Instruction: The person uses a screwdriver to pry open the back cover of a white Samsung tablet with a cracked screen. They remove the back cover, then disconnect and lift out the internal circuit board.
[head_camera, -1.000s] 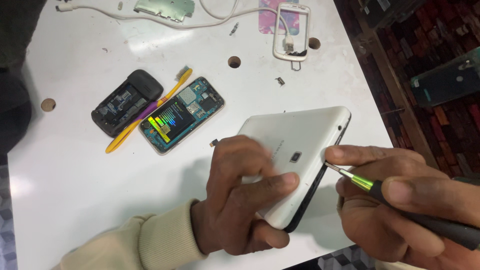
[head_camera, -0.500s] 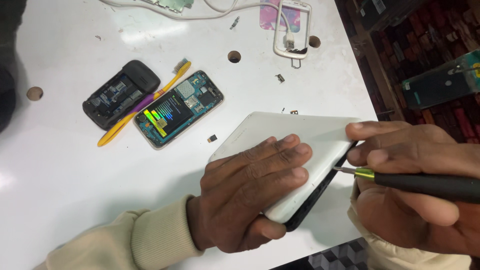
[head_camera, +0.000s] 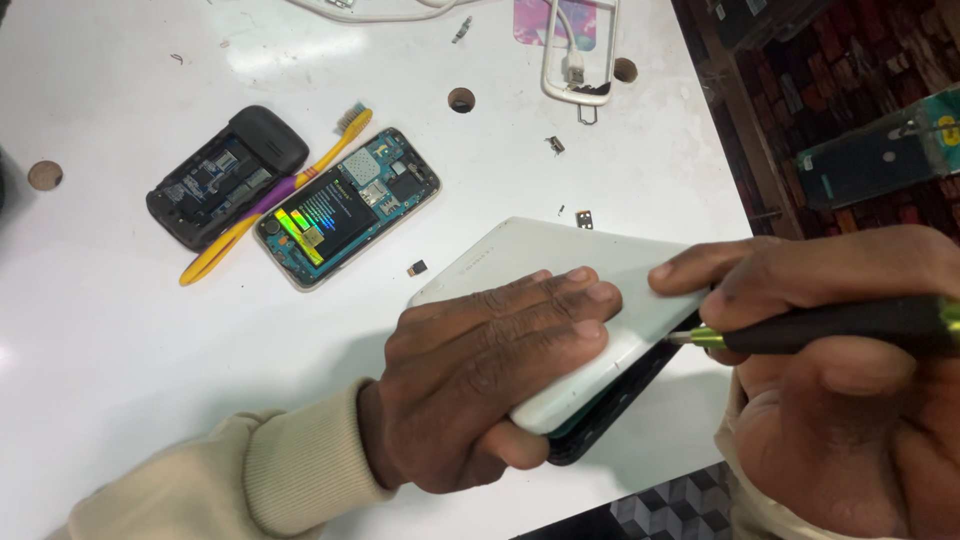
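A white tablet lies back-up near the table's front edge, its white back cover lifted off the dark body along the right side. My left hand presses flat on the cover and wraps its near edge. My right hand grips a black-handled screwdriver whose yellow-green collar and metal tip sit in the gap at the tablet's right edge. A right fingertip rests on the cover's top corner.
On the white table lie an opened phone with bare circuit board, a black phone shell and a yellow toothbrush between them. Small screws and chips are scattered. A white cable and frame sit at the back. The table's right edge drops to a patterned floor.
My left hand has slid further across the cover and flattened. The tablet has turned more lengthwise, and the screwdriver tip has moved along the right edge into the gap.
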